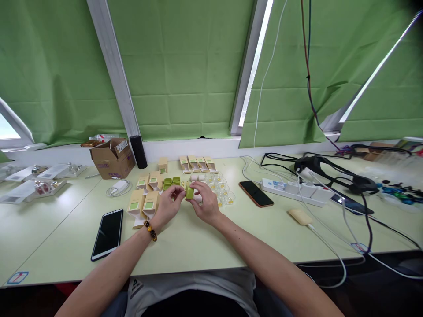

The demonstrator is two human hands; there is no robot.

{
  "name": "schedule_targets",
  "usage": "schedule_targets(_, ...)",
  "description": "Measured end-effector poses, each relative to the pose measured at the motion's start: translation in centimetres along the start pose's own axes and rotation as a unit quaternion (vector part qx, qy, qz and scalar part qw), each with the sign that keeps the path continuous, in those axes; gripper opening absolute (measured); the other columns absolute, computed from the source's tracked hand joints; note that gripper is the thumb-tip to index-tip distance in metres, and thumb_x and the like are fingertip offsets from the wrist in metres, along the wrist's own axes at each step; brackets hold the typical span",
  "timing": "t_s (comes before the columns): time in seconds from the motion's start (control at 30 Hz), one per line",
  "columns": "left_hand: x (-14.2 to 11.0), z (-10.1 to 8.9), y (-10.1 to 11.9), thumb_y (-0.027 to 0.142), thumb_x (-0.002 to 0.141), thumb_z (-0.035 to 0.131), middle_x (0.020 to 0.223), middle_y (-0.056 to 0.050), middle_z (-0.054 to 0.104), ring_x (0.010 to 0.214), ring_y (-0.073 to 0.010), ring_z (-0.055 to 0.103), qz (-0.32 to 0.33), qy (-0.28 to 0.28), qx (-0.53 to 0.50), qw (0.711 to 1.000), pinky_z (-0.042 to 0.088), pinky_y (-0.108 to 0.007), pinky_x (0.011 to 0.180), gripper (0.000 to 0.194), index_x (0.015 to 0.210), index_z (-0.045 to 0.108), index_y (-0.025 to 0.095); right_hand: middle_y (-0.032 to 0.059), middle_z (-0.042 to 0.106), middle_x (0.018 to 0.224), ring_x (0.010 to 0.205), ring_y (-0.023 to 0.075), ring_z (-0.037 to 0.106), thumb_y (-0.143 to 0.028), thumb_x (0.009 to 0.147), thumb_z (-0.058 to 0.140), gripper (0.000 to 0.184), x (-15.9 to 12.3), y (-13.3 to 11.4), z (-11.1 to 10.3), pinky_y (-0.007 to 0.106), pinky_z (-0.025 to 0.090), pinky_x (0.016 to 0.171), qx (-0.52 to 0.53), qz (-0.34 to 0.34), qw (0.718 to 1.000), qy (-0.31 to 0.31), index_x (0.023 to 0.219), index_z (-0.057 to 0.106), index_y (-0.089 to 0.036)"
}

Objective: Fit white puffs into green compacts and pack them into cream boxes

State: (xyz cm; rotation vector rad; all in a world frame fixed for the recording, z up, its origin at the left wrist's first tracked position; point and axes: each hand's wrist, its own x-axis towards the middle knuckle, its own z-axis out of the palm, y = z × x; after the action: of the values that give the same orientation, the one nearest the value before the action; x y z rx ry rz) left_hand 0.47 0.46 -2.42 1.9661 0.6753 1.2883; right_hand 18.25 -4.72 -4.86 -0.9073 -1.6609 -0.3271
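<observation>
Over the middle of the table, my right hand grips a small green block-like piece between thumb and fingers. My left hand is closed in a pinch against the near side of that piece; whatever its fingertips hold is too small to make out. Just beyond the hands lie more green pieces. Left of my left hand, open cream cardboard boxes with green squares stand in a cluster. Several clear plastic cups with yellow spots sit to the right of my right hand, beside white cylinders.
More cream boxes stand in a row behind. A white phone lies at left, a dark phone at right. Around the table are a brown carton, a black cylinder, a power strip, a headset and loose cables.
</observation>
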Motion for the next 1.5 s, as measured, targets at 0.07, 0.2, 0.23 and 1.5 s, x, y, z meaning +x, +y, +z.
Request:
schedule_targets(0.07, 0.0, 0.0, 0.0, 0.041, 0.096, 0.065, 0.085, -0.003, 0.069, 0.076, -0.0155, 0.063, -0.002, 0.003, -0.002, 1.0, 0.052, -0.027, 0.071, 0.023, 0.091, 0.066, 0.018, 0.0133, 0.068, 0.127, 0.116, 0.0286, 0.067, -0.027, 0.095, 0.072, 0.048, 0.0, -0.1, 0.0, 0.04, 0.068, 0.074, 0.001, -0.001, 1.0, -0.002, 0.14, 0.055, -0.028)
schedule_targets(0.2, 0.0, 0.0, 0.0, 0.043, 0.096, 0.066, 0.085, -0.004, 0.069, 0.077, -0.0159, 0.064, -0.004, 0.013, -0.013, 1.0, 0.053, -0.027, 0.072, 0.026, 0.09, 0.066, 0.018, 0.0133, 0.069, 0.126, 0.115, 0.0283, 0.067, -0.027, 0.095, 0.073, 0.048, 0.2, -0.3, 0.0, 0.039, 0.068, 0.073, 0.01, 0.001, 1.0, 0.002, 0.139, 0.056, -0.027)
schedule_targets(0.23, 0.0, 0.0, -0.1, 0.043, 0.096, 0.065, 0.086, -0.004, 0.069, 0.077, -0.016, 0.064, -0.004, 0.017, -0.018, 1.0, 0.053, -0.027, 0.073, 0.026, 0.09, 0.066, 0.018, 0.0133, 0.069, 0.125, 0.115, 0.0284, 0.067, -0.027, 0.095, 0.073, 0.047, 0.2, -0.3, 0.0, 0.039, 0.068, 0.072, 0.014, 0.004, 1.0, 0.004, 0.139, 0.056, -0.027)
schedule_targets(1.5, 0.1, -1.2, -0.4, 0.027, 0.097, 0.067, 0.135, -0.013, 0.065, 0.132, -0.0301, 0.055, 0.146, -0.047, 0.078, 0.985, 0.048, -0.053, 0.11, 0.04, 0.137, 0.061, 0.026, 0.0175, 0.069, 0.13, 0.117, 0.0286, 0.071, -0.024, 0.1, 0.065, 0.023, 0.8, 0.8, -0.9, 0.047, 0.065, 0.095, -0.019, -0.087, 0.995, -0.035, 0.123, 0.066, -0.024)
